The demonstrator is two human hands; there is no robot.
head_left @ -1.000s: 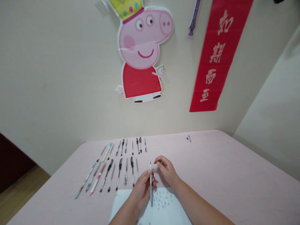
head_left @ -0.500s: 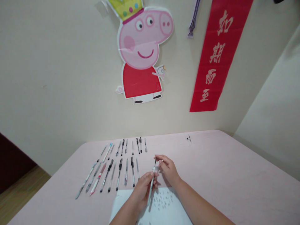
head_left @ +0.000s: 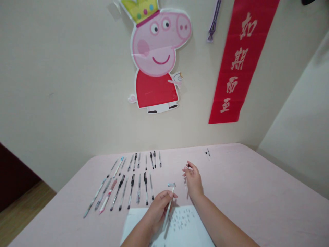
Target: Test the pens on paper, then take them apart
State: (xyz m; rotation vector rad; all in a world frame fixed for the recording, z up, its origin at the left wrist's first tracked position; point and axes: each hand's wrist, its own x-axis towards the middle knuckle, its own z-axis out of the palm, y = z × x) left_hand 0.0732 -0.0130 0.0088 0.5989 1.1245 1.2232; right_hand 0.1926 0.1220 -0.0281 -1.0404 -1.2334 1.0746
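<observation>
Left hand (head_left: 159, 207) pinching a pale pen barrel (head_left: 168, 212), tilted above the written sheet (head_left: 189, 233)! A small cap (head_left: 170, 185) lies just past its fingertips, while the right hand (head_left: 194, 180) grasps a slim, dark-topped refill (head_left: 186, 183) over pink cloth (head_left: 244, 192).

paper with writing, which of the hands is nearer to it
Left: the left hand is over the far edge of the paper; the right hand is beyond it, above the pink tabletop.

Under soft, dim light the writing (head_left: 181, 218) blurs
</observation>
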